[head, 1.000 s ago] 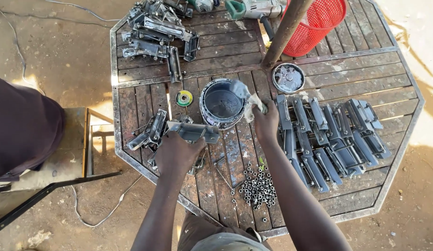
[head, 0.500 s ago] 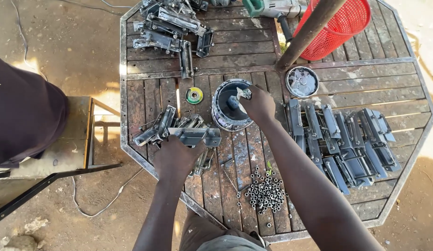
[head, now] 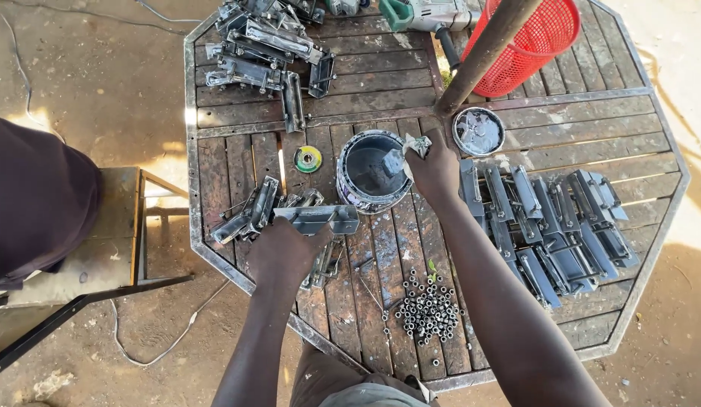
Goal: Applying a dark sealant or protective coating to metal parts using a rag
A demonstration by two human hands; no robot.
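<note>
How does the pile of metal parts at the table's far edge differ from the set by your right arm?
The far pile is jumbled, parts crossing and stacked at odd angles; the right set lies in neat overlapping rows. The far pile looks bare and shiny, with bright glints; the right set looks darker and more even in tone. The far pile sits away from both hands; the right set lies just beside the right hand. Both are similar elongated metal pieces on the wooden table.
</note>
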